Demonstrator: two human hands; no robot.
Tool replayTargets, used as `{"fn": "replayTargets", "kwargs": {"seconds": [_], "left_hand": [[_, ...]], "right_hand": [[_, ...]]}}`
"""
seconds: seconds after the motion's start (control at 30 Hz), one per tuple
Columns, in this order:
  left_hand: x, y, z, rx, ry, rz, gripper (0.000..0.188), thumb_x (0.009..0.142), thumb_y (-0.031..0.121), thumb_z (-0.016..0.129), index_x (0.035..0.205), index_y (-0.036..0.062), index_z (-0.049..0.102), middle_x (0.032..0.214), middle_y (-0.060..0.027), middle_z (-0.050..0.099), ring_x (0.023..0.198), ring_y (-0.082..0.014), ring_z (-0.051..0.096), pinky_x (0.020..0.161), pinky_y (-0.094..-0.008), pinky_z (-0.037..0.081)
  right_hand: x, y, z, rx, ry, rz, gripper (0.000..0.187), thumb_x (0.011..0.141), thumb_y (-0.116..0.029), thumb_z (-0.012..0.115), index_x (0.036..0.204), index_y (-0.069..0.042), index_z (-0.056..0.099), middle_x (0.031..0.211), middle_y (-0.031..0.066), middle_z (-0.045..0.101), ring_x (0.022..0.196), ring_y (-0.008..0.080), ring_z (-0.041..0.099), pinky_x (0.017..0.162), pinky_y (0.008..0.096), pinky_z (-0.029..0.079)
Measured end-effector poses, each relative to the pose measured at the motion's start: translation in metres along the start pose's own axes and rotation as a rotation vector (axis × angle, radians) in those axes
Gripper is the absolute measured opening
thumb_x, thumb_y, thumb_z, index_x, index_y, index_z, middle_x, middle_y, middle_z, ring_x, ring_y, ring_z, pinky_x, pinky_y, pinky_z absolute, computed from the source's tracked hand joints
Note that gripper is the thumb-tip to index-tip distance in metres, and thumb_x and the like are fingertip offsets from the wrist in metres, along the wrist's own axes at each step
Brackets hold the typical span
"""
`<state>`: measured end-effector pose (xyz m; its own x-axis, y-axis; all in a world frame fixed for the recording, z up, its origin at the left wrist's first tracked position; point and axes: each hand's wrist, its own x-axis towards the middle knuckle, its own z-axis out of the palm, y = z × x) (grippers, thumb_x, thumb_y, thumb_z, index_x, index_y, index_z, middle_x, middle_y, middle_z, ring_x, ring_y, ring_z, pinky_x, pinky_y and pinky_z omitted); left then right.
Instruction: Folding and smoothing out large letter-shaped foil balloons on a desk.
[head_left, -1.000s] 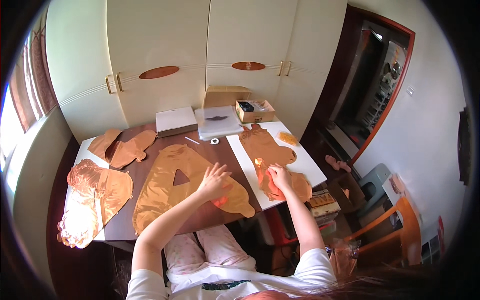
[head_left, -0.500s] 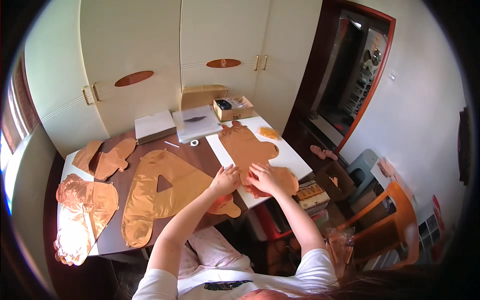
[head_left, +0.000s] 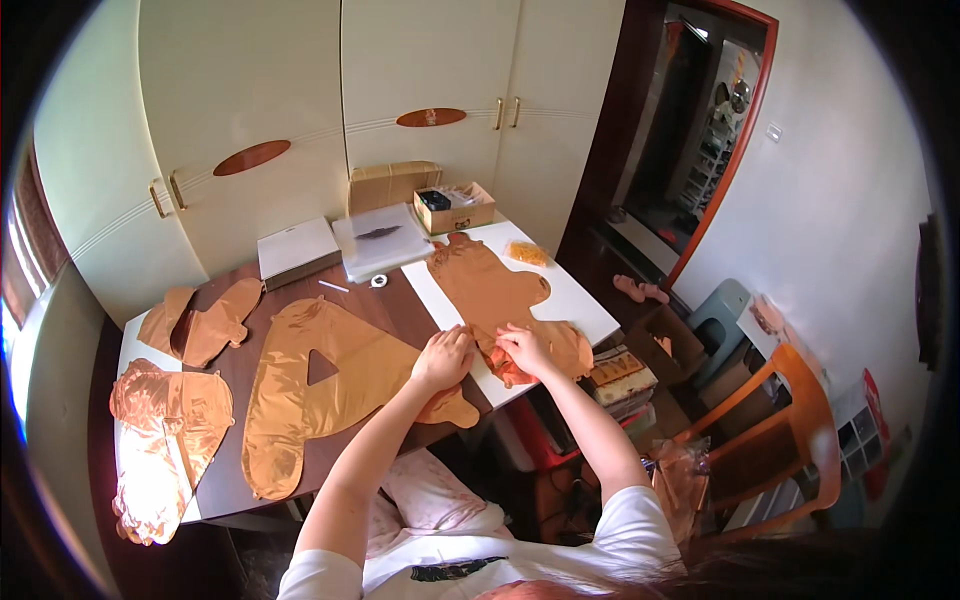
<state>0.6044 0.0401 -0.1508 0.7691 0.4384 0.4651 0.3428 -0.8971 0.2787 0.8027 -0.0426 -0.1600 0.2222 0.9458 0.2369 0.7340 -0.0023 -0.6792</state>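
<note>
A flat copper-coloured foil balloon [head_left: 490, 282] lies on the right side of the table, mostly over a white panel. Both my hands are at its near end, where the foil is creased and reflects reddish orange. My left hand [head_left: 445, 357] is closed at the near left edge of the foil, fingers curled over it. Just to the right, my right hand [head_left: 523, 350] pinches the creased foil. The exact grip of the fingertips is partly hidden. Under my left forearm lies a large A-shaped foil balloon [head_left: 335, 395], flat and touching the table.
Two more foil balloons, one folded [head_left: 205, 325] and one shiny and crumpled [head_left: 170, 420], lie at the left. Behind stand a white box [head_left: 298, 250], clear plastic sheets [head_left: 380, 245], a tape roll [head_left: 379, 281] and an open box [head_left: 455, 208]. An orange chair [head_left: 780, 440] stands right.
My left fingers, flatter before, are now curled at the foil's edge. The creased near end shows more reddish foil between my hands. The whole view has shifted slightly.
</note>
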Motion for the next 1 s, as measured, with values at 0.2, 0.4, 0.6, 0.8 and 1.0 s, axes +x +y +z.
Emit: {"fn": "replayTargets", "kwargs": {"seconds": [0.2, 0.4, 0.6, 0.8, 1.0], "left_hand": [[-0.001, 0.009, -0.011, -0.041, 0.022, -0.021, 0.033, 0.082, 0.022, 0.054, 0.109, 0.0039, 0.052, 0.123, -0.0123, 0.053, 0.115, -0.0272, 0.050, 0.094, -0.0400, 0.039], [0.000, 0.009, -0.011, 0.039, 0.003, 0.070, 0.033, 0.084, 0.024, 0.052, 0.110, 0.0043, 0.052, 0.125, -0.0090, 0.052, 0.117, -0.0251, 0.048, 0.094, -0.0409, 0.039], [-0.006, -0.005, 0.003, 0.081, 0.012, 0.119, 0.031, 0.086, 0.027, 0.049, 0.109, 0.0068, 0.053, 0.123, -0.0095, 0.054, 0.117, -0.0241, 0.049, 0.098, -0.0398, 0.037], [0.001, 0.008, -0.006, -0.001, -0.020, 0.112, 0.024, 0.085, 0.025, 0.049, 0.100, 0.0069, 0.054, 0.115, -0.0101, 0.057, 0.109, -0.0245, 0.053, 0.096, -0.0391, 0.039], [-0.002, 0.010, -0.008, -0.002, 0.038, 0.121, 0.019, 0.083, 0.022, 0.051, 0.095, 0.0073, 0.054, 0.110, -0.0092, 0.058, 0.105, -0.0239, 0.055, 0.093, -0.0391, 0.040]], "right_hand": [[0.009, 0.000, -0.001, 0.310, -0.013, 0.083, 0.021, 0.089, -0.016, 0.057, 0.091, 0.002, 0.067, 0.097, 0.0123, 0.066, 0.104, 0.0199, 0.056, 0.097, 0.0319, 0.039], [0.015, 0.010, -0.006, 0.401, 0.026, 0.141, 0.019, 0.089, -0.014, 0.058, 0.091, 0.003, 0.066, 0.088, 0.0056, 0.066, 0.092, 0.0133, 0.058, 0.081, 0.0282, 0.045], [0.043, -0.009, -0.052, 0.540, 0.177, 0.318, 0.016, 0.090, -0.016, 0.056, 0.086, -0.003, 0.063, 0.059, -0.0032, 0.051, 0.049, 0.0054, 0.045, 0.047, 0.0223, 0.038], [0.111, -0.005, -0.144, 0.595, 0.708, 0.090, 0.020, 0.089, -0.021, 0.059, 0.085, -0.001, 0.063, 0.071, -0.0010, 0.057, 0.066, 0.0085, 0.051, 0.062, 0.0268, 0.043], [0.133, -0.097, -0.241, 0.772, 0.923, -0.065, 0.024, 0.091, -0.021, 0.057, 0.102, 0.000, 0.062, 0.093, 0.0032, 0.063, 0.084, 0.0108, 0.057, 0.077, 0.0259, 0.045]]}}
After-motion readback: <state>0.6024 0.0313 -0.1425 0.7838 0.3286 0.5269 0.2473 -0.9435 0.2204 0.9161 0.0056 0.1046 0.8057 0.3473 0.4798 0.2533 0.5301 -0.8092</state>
